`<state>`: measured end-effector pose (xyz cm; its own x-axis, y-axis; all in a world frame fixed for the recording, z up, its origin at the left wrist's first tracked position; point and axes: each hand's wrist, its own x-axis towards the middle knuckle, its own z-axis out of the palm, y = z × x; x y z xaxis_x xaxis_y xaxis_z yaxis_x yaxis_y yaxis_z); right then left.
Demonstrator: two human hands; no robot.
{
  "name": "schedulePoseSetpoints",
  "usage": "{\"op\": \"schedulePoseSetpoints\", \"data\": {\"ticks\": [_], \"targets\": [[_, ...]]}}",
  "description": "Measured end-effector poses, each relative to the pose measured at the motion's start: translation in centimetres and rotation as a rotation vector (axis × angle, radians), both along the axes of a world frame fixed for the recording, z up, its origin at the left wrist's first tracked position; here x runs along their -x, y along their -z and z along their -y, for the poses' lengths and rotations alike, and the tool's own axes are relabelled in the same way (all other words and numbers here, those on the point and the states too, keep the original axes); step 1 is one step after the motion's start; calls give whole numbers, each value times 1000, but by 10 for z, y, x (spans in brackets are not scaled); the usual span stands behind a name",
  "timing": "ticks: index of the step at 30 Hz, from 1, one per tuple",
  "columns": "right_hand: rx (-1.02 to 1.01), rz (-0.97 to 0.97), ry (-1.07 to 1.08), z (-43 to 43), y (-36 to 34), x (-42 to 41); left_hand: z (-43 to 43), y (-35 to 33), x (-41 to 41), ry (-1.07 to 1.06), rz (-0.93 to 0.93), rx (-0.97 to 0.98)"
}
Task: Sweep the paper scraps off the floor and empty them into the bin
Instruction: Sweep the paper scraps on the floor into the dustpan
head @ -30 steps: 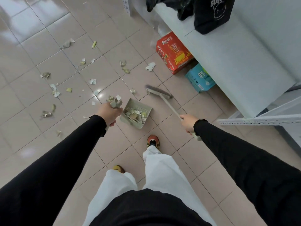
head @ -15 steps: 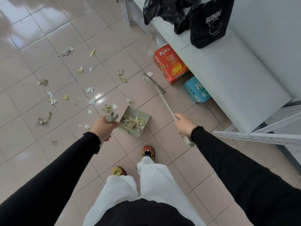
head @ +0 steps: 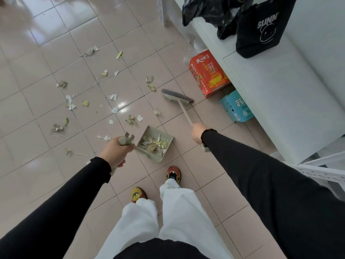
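Observation:
My left hand [head: 114,153] grips the upright handle of a pale green dustpan [head: 155,143]. The pan rests on the tiled floor just ahead of my feet and holds a heap of torn paper. My right hand [head: 197,133] grips the beige stick of a broom. The broom's grey head [head: 177,97] lies on the floor beyond the pan, to its right. Several paper scraps [head: 70,103] are scattered over the tiles to the left and ahead, and a small clump [head: 131,120] lies just beyond the pan's mouth. No bin is in view.
A white shelf unit [head: 276,94] runs along the right, with a red carton [head: 209,73] and a blue carton [head: 236,106] on the floor under it. A black tote bag [head: 261,28] and black plastic bags [head: 207,10] sit on top. My shoes [head: 173,174] stand behind the pan.
The broom head, stretched out near the red carton half a second ago, now lies closer in with its bristles broadside. The dustpan stays in place.

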<state>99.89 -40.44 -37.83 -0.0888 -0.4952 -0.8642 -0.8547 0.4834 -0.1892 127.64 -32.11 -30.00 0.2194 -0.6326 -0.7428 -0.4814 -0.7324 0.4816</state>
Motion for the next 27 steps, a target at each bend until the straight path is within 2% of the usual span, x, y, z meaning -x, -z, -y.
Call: {"op": "schedulePoseSetpoints", "data": {"ticks": [3,6,12,18,20,23,27], "targets": [[-28,19,-120,-41,-12,9,-3,-1,-7,-24,4,-15],[-38,26,-153,-77,-28,27,-8,-2,-13,-42,12,-20],[-22,194,-51,-130,-72,71,-20,-1,-19,-57,-5,-24],[48,82,-107,-126,-54,31,-31,-2,-20,-40,-11,-15],[13,36,-171,-122,-44,11,-35,-1,-20,-42,-6,-10],[-94,72,-233,-139,-48,3,-42,1,-23,-55,-8,1],[-146,211,-120,-181,-95,32,-54,3,-30,-70,-23,-6]]}}
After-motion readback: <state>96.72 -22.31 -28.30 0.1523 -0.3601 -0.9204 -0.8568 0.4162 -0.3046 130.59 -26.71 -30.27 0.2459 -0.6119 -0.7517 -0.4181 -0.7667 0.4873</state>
